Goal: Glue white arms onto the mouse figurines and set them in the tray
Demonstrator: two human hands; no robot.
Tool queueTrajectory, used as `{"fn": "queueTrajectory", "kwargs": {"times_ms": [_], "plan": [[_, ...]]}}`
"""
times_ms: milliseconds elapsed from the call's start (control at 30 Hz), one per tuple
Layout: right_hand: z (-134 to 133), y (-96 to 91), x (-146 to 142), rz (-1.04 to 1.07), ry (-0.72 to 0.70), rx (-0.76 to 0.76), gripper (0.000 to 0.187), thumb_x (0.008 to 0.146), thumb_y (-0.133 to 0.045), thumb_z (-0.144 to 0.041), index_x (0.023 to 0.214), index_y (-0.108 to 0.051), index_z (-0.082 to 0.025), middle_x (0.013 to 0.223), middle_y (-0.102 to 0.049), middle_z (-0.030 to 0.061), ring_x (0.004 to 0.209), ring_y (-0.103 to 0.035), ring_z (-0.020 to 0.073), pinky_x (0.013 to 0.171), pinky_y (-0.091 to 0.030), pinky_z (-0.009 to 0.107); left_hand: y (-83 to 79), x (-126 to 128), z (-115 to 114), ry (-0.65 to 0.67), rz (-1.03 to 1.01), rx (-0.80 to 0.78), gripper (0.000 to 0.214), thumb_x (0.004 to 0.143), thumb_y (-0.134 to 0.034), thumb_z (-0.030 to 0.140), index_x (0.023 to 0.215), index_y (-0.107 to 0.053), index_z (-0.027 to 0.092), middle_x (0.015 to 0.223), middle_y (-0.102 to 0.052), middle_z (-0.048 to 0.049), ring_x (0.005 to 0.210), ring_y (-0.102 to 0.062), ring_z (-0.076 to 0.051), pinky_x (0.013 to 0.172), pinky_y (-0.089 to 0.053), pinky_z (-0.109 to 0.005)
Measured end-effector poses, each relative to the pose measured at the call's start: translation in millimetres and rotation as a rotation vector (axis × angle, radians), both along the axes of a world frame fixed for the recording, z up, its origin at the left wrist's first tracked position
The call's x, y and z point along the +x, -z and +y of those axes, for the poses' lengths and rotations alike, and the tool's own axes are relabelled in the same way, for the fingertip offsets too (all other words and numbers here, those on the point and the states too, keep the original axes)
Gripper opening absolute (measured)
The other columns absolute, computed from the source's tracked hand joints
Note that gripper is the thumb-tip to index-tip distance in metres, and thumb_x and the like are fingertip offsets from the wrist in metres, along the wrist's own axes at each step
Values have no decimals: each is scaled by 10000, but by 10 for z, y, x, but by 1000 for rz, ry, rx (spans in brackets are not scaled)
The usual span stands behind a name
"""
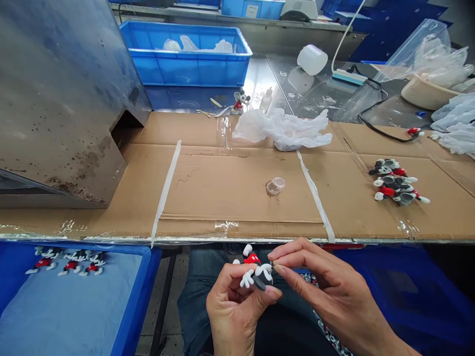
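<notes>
My left hand [233, 306] is closed around a small cartoon mouse figure [256, 269] with red shorts, white gloves and a dark head, held over my lap below the table edge. My right hand [319, 282] pinches at the figure's head with thumb and forefinger; whether it holds a tiny part there I cannot make out. On the cardboard-covered table [237, 193], a small clear round cup [275, 186] sits in front of me. A pile of the same figures [397, 185] lies at the right.
A blue tray [74, 306] at lower left holds three finished figures [69, 261]. A large metal housing [59, 99] fills the left. A crumpled plastic bag [284, 129], a blue crate [189, 54], a black cable [374, 126] and one standing figure [238, 103] lie farther back.
</notes>
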State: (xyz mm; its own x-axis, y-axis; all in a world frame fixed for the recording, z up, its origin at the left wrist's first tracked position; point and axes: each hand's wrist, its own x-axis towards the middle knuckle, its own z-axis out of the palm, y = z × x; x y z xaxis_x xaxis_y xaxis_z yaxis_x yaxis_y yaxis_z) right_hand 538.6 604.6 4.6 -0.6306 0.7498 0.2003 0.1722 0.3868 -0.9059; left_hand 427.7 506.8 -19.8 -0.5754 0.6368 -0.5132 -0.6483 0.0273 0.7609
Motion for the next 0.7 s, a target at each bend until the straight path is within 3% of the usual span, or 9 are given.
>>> {"fn": "queueTrajectory", "kwargs": {"times_ms": [267, 533, 700], "plan": [[-19, 48, 12, 34, -37, 20, 159, 972, -616, -143, 907, -720, -243, 915, -679, 28, 864, -679, 169, 744, -572, 230, 44, 38, -24, -15, 36, 6, 335, 474, -987, 299, 694, -755, 198, 603, -720, 28, 538, -640, -113, 559, -561, -203], [-45, 145, 24, 101, -20, -51, 166, 1021, -619, -219, 899, -728, -247, 896, -701, 15, 840, -689, 164, 747, -579, 220, 26, 97, -18, -46, 47, -30, 365, 451, -992, 367, 676, -758, 200, 596, -739, 19, 496, -679, -122, 506, -544, -176], [-16, 174, 104, 115, -19, 19, 165, 1030, -626, -214, 1148, -725, -273, 1114, -724, 18, 1041, -686, 159, 923, -559, 194, 14, 80, -5, -54, 119, -52, 397, 428, -993, 407, 685, -764, 209, 603, -736, 16, 519, -686, -130, 555, -576, -196]]}}
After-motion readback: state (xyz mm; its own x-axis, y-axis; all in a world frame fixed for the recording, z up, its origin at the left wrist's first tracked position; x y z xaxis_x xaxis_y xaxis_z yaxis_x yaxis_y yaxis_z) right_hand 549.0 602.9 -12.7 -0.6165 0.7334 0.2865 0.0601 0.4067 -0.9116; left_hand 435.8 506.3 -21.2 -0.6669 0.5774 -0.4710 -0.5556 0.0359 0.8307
